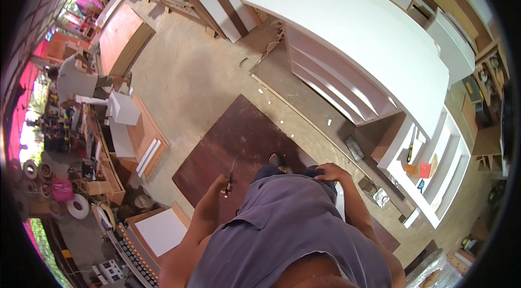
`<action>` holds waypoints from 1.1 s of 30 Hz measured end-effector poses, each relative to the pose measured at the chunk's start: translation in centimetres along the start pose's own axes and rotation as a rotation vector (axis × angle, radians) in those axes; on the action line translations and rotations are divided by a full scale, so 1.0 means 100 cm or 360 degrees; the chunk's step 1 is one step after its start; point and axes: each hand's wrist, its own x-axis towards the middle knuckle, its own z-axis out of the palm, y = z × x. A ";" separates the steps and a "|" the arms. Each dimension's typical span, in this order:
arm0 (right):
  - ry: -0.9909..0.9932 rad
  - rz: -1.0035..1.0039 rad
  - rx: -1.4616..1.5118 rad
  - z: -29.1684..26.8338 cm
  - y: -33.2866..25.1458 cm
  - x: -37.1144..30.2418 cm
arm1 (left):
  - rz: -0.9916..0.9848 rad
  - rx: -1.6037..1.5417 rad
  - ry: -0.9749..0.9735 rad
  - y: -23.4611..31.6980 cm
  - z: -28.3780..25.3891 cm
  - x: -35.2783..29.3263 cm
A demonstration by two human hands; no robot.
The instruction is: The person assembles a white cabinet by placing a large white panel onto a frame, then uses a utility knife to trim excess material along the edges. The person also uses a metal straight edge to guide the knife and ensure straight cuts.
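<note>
My left hand (220,184) is closed around a slim dark tool (230,180) with a thin pointed tip. It looks like a screwdriver, though it is too small to be sure. This hand hangs left of my body, above a dark red-brown board (217,149) on the floor. My right hand (330,172) rests against my dark shorts (312,171) at the thigh, its fingers stretched out and no object visible in them. A white edge of something (340,201) shows beside my right forearm, mostly hidden by my shirt.
Ahead right stands a large white cabinet (369,33) with shelves. A white frame (453,152) beside it carries a yellow-handled screwdriver (410,153). A person (76,79) bends over a bench at far left. White panels (161,232) lie near my left.
</note>
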 end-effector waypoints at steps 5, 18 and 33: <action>0.0641 -0.0331 -0.0159 -0.053 -0.130 0.106 | 0.0947 0.0097 0.0238 0.020 -0.033 0.055; 0.1845 -0.0831 -0.0633 -0.390 -0.373 0.194 | 0.1628 -0.0351 0.0065 0.329 -0.147 0.016; 0.1914 -0.0167 -0.0658 -0.488 -0.408 0.278 | 0.2460 0.0655 0.0015 0.626 -0.177 0.066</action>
